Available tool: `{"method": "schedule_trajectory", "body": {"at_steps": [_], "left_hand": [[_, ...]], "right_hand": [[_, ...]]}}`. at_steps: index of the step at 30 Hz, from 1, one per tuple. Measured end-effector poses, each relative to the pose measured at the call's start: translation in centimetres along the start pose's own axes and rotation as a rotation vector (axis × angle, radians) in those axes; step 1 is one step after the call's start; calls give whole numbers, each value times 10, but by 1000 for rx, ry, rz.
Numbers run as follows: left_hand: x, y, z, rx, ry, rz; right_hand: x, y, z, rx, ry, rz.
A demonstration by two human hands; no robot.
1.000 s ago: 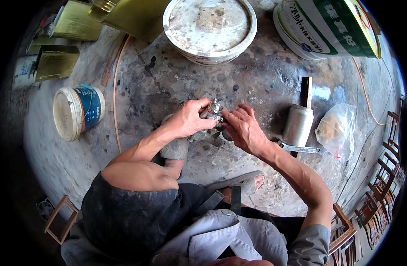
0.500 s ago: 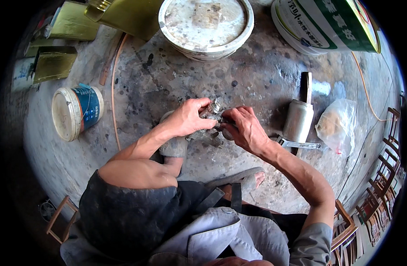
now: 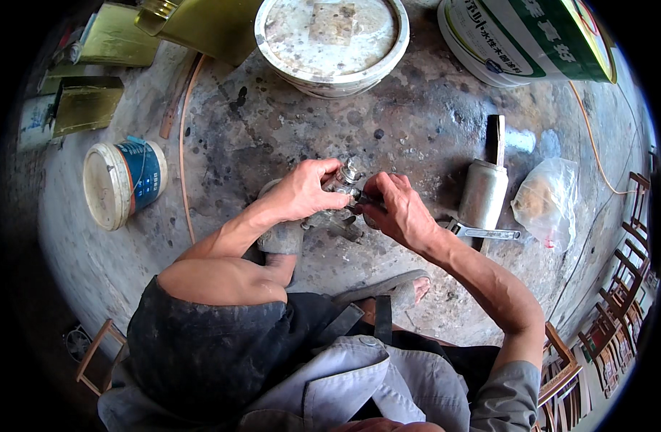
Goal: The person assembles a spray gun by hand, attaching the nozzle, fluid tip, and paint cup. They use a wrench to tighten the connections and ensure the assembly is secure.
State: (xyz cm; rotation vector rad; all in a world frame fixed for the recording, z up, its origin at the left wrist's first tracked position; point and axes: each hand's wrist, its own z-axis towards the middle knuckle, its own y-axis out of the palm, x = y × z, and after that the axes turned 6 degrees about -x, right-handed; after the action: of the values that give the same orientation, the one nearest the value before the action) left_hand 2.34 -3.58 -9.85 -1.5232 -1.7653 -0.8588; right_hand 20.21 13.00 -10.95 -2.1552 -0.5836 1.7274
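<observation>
Between my hands is a metal spray gun (image 3: 342, 180), worn and silvery, with its round nozzle end pointing away from me. My left hand (image 3: 306, 190) wraps round its body, thumb and fingers closed on it. At the gun's right side, my right hand (image 3: 400, 207) pinches a small dark part; the fingers cover most of it, so its kind cannot be made out. Under the hands, the lower part of the gun is partly hidden. To the right, a silvery metal cup (image 3: 483, 194) lies on a wooden stick (image 3: 496, 141), beside an adjustable wrench (image 3: 491, 233).
A clear plastic bag (image 3: 548, 205) lies right of the cup. Lidded white bucket (image 3: 332, 36) and large green-and-white paint bucket (image 3: 525, 39) stand ahead. A small bucket (image 3: 108, 186) lies left, near an orange hose (image 3: 185, 147). Wooden chair frames (image 3: 611, 309) line the right.
My right hand has shifted slightly at the gun's side, and the dark part shows a little more between its fingers. My left hand keeps its hold.
</observation>
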Motion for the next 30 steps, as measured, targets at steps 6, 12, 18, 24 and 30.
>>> {"method": "schedule_trajectory", "body": {"at_steps": [6,12,18,24,30], "left_hand": [[-1,1,0,2,-5,19],[-6,0,3,-33,-20,47],[-9,0,0,-28,-36,50],[2,0,-8,24,16,140],[-9,7,-15,64,25,72]], "right_hand": [[2,2,5,24,-41,-1],[7,-1,0,12,-111,-77],[8,5,-1,39,-197,-187],[4,13,-4,46,-157,-118],[8,20,-4,-12,-34,124]]}}
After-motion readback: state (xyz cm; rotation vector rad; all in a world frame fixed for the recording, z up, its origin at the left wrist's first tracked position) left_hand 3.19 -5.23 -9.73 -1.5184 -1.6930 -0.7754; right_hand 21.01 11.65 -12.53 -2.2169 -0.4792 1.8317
